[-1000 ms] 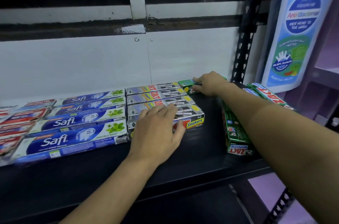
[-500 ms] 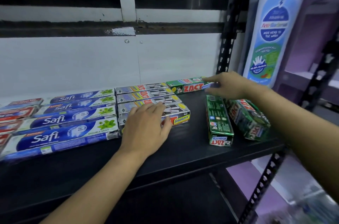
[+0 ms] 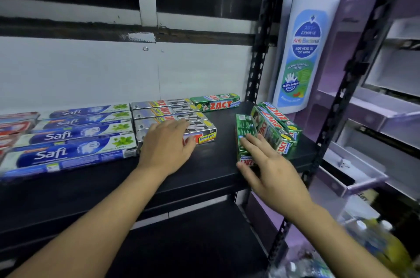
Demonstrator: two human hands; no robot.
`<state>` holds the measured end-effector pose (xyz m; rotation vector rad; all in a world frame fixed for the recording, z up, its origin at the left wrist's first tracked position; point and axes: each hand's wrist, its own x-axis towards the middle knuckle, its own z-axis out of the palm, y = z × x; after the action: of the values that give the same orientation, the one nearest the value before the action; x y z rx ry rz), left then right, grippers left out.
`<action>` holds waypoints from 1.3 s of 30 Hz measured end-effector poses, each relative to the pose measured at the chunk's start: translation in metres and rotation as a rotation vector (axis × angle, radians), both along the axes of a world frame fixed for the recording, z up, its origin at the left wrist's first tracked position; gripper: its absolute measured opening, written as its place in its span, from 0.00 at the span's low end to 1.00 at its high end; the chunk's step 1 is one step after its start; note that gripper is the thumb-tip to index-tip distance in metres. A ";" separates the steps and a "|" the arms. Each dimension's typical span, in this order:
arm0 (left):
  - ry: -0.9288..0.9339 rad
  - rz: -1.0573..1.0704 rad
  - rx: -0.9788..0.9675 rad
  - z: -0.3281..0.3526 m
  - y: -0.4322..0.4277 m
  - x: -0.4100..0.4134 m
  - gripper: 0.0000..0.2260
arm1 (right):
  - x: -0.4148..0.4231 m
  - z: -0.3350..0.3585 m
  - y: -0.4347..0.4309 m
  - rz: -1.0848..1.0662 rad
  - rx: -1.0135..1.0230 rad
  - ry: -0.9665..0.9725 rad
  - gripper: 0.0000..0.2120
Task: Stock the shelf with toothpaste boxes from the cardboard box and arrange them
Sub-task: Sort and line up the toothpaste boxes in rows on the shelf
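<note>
Green Zact box [image 3: 244,132], right on shelf [image 3: 216,164]: probably light, stiff, crushable; best taken by its long sides; my right hand [image 3: 268,164] rests flat on it; left hand [image 3: 168,143] flat on silver boxes [image 3: 204,139].

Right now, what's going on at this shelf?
A person is arranging toothpaste boxes on a black shelf. Their left hand rests flat on the silver Zact Smokers boxes. The right hand, fingers straight, touches a green Zact box near the front edge. More green boxes lean beside it, a single green box lies at the back, and blue Safi boxes fill the left.
</note>
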<state>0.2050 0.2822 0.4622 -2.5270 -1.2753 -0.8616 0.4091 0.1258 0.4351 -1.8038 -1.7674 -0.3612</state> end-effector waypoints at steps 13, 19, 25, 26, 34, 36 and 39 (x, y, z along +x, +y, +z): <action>-0.001 -0.016 -0.024 0.001 -0.004 -0.003 0.20 | -0.033 -0.004 -0.032 -0.090 0.425 0.570 0.21; -0.006 -0.017 -0.022 0.001 -0.005 -0.003 0.19 | -0.033 -0.005 -0.034 -0.139 0.419 0.667 0.12; -0.007 -0.015 -0.023 0.001 -0.005 -0.003 0.20 | -0.026 -0.001 -0.038 -0.212 0.343 0.406 0.17; -0.008 -0.015 -0.024 0.001 -0.005 -0.003 0.20 | -0.027 0.000 -0.038 -0.222 0.342 0.388 0.18; -0.017 -0.010 -0.026 0.001 -0.005 -0.002 0.19 | -0.025 0.006 -0.034 -0.312 0.296 0.314 0.26; -0.021 -0.013 -0.029 0.001 -0.004 -0.003 0.19 | -0.025 0.006 -0.035 -0.322 0.275 0.291 0.26; -0.019 -0.014 -0.030 0.001 -0.005 -0.003 0.19 | -0.022 0.008 -0.036 -0.348 0.231 0.291 0.26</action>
<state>0.2024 0.2772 0.4635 -2.5598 -1.2864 -0.8776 0.3872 0.0895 0.4429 -1.8830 -1.1665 -0.3977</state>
